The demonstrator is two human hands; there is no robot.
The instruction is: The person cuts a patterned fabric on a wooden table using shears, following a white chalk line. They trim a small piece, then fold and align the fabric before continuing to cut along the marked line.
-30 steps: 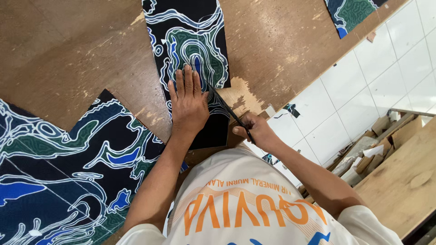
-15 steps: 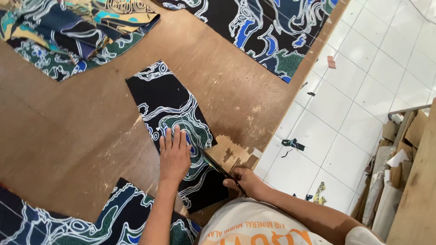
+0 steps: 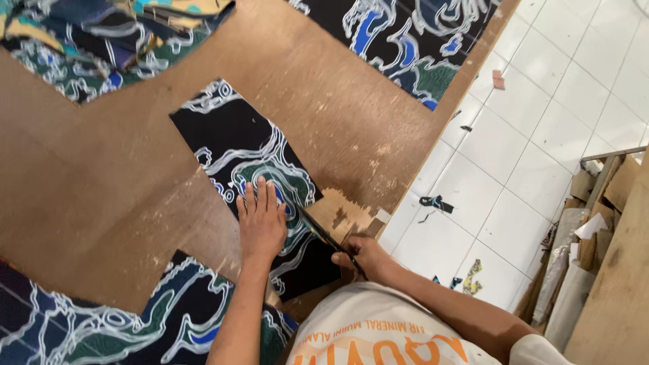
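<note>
My left hand (image 3: 261, 226) lies flat, fingers spread, on the black cloth strip with white, blue and green swirls (image 3: 251, 169). The strip sits mid-bench on the brown plywood bench (image 3: 122, 223), its long axis running from near my body up and to the left. My right hand (image 3: 365, 257) is closed round dark scissors (image 3: 323, 234), blades pointing up-left along the strip's right edge — I cannot tell how far they gape. Three more patterned pieces lie at the bench's corners, each cut off by the frame. Scraps (image 3: 435, 203) dot the white tiled floor (image 3: 541, 135).
</note>
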